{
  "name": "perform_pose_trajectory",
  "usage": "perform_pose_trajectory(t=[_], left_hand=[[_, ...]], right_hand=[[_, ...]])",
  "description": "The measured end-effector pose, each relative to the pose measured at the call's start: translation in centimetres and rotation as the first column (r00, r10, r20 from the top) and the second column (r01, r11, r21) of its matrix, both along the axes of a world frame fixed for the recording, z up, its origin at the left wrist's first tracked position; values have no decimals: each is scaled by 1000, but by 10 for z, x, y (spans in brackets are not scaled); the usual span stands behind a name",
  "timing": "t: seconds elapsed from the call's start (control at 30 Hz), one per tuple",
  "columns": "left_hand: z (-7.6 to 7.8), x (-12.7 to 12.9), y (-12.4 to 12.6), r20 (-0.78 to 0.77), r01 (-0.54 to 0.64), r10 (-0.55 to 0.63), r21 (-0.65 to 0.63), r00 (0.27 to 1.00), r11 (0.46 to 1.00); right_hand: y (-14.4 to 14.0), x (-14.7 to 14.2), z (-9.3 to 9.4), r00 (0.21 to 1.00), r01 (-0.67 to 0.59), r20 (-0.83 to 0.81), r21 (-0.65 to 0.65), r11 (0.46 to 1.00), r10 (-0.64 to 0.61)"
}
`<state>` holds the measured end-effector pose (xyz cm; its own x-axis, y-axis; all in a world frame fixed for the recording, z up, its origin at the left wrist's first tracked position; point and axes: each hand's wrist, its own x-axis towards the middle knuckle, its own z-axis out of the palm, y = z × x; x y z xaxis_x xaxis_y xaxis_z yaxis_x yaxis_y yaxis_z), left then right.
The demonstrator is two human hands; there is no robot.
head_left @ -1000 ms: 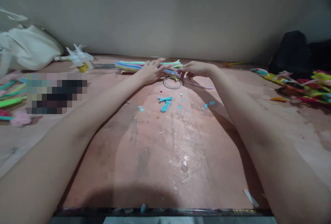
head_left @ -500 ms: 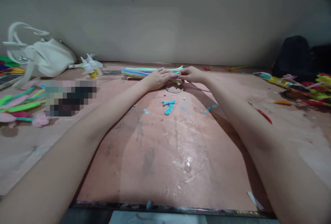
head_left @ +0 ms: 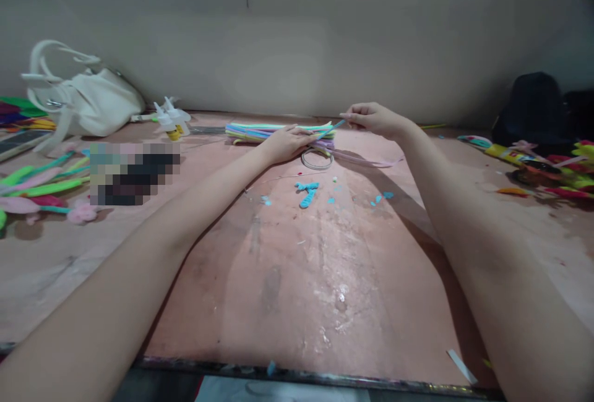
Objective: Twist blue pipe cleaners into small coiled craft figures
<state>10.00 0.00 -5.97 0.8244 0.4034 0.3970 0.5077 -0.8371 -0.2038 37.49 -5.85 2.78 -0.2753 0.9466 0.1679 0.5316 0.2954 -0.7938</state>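
Note:
A bundle of pastel pipe cleaners (head_left: 245,133) lies at the back of the table. My left hand (head_left: 290,142) rests flat on its right part, fingers stretched out and pressing down. Up and to the right, my right hand (head_left: 369,119) pinches the end of a blue pipe cleaner (head_left: 335,129), which slants out of the bundle. A ring-shaped roll (head_left: 318,166) lies just in front of my left hand. Nearer to me is a small twisted blue piece (head_left: 307,194), with blue scraps (head_left: 383,197) around it. Loose purple pipe cleaners (head_left: 369,159) trail off to the right.
White glue bottles (head_left: 171,122) and a white handbag (head_left: 88,100) stand at the back left. Coloured fuzzy stems (head_left: 46,188) lie at left, beside a blurred-out patch. On the right are a dark bag (head_left: 533,108) and a pile of bright fuzzy pieces (head_left: 563,170).
My right hand has moved up and right, away from the bundle, drawing the blue pipe cleaner partly out. My left hand stays on the bundle. The view has shifted slightly.

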Motion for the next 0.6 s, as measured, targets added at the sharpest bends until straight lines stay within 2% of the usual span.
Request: perform_pose_trajectory(t=[0.13,0.23,0.33,0.37,0.4,0.43,0.47,0.5,0.53,0.6], left_hand=[[-1,0,0,55,-25,27,-35,998,999],[-2,1,1,61,-45,49,-63,997,997],[-1,1,0,53,-56,61,-91,997,994],[-1,1,0,53,-56,62,-97,997,994],[-1,1,-1,56,-55,61,-100,997,993],[-1,0,-2,59,-52,58,-103,997,993],[-2,-1,-4,63,-48,55,-105,997,993],[-2,-1,-5,62,-44,51,-105,997,993],[-1,-1,-7,64,-41,48,-109,997,993],[3,1,-8,100,-32,49,-159,994,987]], right_hand=[[-6,20,16,961,141,-249,82,987,-116],[-6,46,31,904,267,-392,202,942,-172],[-7,77,45,717,512,-653,253,821,-246],[-9,86,48,612,614,-751,253,747,-249],[-11,94,51,553,641,-795,215,736,-250],[-15,99,53,461,698,-846,159,698,-268],[-18,103,54,415,709,-868,123,694,-271],[-22,104,55,404,704,-873,106,703,-272],[-26,103,54,428,682,-862,111,723,-271],[-31,96,52,556,583,-791,150,799,-257]])
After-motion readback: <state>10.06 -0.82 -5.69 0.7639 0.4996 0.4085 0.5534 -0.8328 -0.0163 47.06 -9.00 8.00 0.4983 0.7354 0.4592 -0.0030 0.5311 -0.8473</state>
